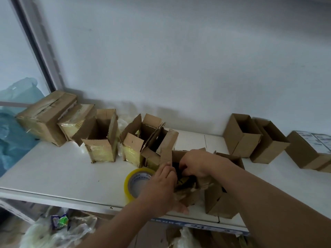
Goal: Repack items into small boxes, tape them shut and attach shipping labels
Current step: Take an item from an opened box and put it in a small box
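Your left hand (pixel 162 189) lies flat, fingers together, pressed on the side of a small open box (pixel 186 192) on the white table (pixel 62 174). Your right hand (pixel 194 163) reaches into the top of that box, fingers curled around something dark inside; you cannot tell what it is. A roll of yellow tape (pixel 138 183) stands just beside your left hand, touching it. Behind it, opened boxes (pixel 102 138) with yellow tape on their sides stand in a row by the wall. Two empty boxes (pixel 254 138) stand to the right, well apart from your hands. Past them lies a box with white labels (pixel 312 149) on top.
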Available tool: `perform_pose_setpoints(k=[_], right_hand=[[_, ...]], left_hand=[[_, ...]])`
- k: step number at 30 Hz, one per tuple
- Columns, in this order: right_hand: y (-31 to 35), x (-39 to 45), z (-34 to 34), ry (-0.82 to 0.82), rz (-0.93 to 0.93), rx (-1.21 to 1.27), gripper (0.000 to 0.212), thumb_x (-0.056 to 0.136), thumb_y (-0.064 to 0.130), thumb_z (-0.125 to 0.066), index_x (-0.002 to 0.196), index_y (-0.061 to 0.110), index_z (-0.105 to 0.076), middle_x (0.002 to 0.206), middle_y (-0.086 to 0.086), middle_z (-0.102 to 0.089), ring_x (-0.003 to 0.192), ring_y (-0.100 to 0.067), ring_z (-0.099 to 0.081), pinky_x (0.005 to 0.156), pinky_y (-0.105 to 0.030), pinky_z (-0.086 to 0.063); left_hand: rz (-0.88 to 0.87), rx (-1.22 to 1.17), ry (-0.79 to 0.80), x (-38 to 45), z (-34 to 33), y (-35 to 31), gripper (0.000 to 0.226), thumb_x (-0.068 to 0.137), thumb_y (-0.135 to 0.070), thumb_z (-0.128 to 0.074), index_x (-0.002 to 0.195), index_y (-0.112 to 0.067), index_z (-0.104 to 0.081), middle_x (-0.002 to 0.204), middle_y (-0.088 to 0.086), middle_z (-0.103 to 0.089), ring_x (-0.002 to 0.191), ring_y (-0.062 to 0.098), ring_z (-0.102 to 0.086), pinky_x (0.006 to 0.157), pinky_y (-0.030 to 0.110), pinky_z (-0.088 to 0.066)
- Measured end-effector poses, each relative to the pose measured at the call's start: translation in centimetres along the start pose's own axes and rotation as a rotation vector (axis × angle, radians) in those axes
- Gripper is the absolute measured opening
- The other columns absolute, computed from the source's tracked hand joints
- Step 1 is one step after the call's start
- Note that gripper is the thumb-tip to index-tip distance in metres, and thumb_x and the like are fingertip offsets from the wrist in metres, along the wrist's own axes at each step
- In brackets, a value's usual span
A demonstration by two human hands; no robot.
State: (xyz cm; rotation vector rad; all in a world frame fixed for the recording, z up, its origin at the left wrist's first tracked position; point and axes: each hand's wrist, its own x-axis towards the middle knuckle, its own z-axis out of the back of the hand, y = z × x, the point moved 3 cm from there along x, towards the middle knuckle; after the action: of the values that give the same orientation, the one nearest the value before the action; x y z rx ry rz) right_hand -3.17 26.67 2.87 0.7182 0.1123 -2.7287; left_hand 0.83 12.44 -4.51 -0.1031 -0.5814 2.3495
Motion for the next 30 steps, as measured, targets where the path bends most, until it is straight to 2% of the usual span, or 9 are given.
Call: perform_pose_setpoints(k=[5,9,13,16,20,24,27,30], right_hand=[[0.8,1.1,-1.8,0.105,0.036,-0.150,0.017,0.094,0.018,-0.051,0.104,0.015,-0.064,0.091,-0.001,-0.062,0.080,-0.017,-0.057,0.075,-0.032,-0.050],[0.3,1.8,-2.7,0.112,0.048,-0.219,0.017,0.092,0.011,-0.050,0.101,0.014,-0.063,0.086,-0.002,-0.061,0.074,-0.018,-0.057,0.069,-0.032,-0.051],[0.3,2.8,-3.4,0.104,0.031,-0.251,0.015,0.091,0.007,-0.056,0.099,0.013,-0.066,0.090,-0.003,-0.067,0.079,-0.021,-0.065,0.078,-0.034,-0.058],[0.4,3.3,-3.6,0.117,0.024,-0.274,0.013,0.089,0.005,-0.059,0.097,0.011,-0.067,0.091,-0.004,-0.068,0.080,-0.021,-0.065,0.076,-0.033,-0.057],[0.4,3.2,-3.2,0.112,0.053,-0.222,0.015,0.088,0.004,-0.059,0.100,0.011,-0.066,0.093,-0.005,-0.067,0.081,-0.022,-0.064,0.077,-0.033,-0.057],[0.5,1.9,-1.2,0.076,0.111,-0.067,0.030,0.090,0.011,-0.059,0.118,0.019,-0.061,0.103,-0.001,-0.065,0.091,-0.019,-0.061,0.080,-0.032,-0.052],[0.2,0.1,1.0,0.025,0.150,0.011,0.023,0.090,0.026,-0.064,0.112,0.023,-0.060,0.098,0.007,-0.057,0.088,-0.014,-0.052,0.074,-0.028,-0.040],[-0.6,-1.6,2.2,-0.050,0.139,0.040,0.017,0.091,0.034,-0.064,0.106,0.028,-0.059,0.096,0.010,-0.052,0.087,-0.011,-0.048,0.069,-0.028,-0.036]], left_hand=[[0.003,-0.084,0.042,0.0,0.2,0.7,0.072,0.059,-0.076,-0.071,0.095,-0.026,-0.034,0.137,-0.004,-0.037,0.146,0.012,-0.008,0.119,0.037,-0.021],[-0.013,-0.073,0.054,0.2,0.2,0.8,0.071,0.059,-0.075,-0.071,0.095,-0.025,-0.036,0.137,-0.006,-0.037,0.144,0.008,-0.008,0.120,0.031,-0.016],[-0.052,-0.059,0.021,0.3,-0.1,1.0,0.070,0.060,-0.082,-0.063,0.092,-0.025,-0.037,0.129,-0.008,-0.039,0.142,0.010,-0.013,0.118,0.032,-0.021],[-0.078,-0.105,-0.060,0.3,-0.5,1.5,0.071,0.060,-0.088,-0.058,0.089,-0.026,-0.036,0.118,-0.010,-0.041,0.138,0.011,-0.023,0.113,0.032,-0.029],[-0.075,-0.083,-0.079,0.2,-0.7,1.4,0.074,0.059,-0.093,-0.050,0.091,-0.028,-0.034,0.123,-0.006,-0.044,0.140,0.013,-0.022,0.115,0.032,-0.028],[-0.072,-0.035,-0.041,0.1,-0.2,1.1,0.081,0.059,-0.091,-0.055,0.101,-0.023,-0.043,0.129,-0.005,-0.041,0.143,0.012,-0.013,0.118,0.031,-0.023],[-0.017,-0.008,0.020,0.1,0.2,0.8,0.088,0.059,-0.085,-0.060,0.115,-0.019,-0.044,0.140,-0.005,-0.035,0.147,0.010,0.000,0.122,0.033,-0.017],[-0.021,0.023,-0.006,0.1,1.1,-0.3,0.091,0.056,-0.079,-0.068,0.118,-0.017,-0.044,0.145,-0.003,-0.032,0.149,0.012,0.003,0.121,0.025,-0.008]])
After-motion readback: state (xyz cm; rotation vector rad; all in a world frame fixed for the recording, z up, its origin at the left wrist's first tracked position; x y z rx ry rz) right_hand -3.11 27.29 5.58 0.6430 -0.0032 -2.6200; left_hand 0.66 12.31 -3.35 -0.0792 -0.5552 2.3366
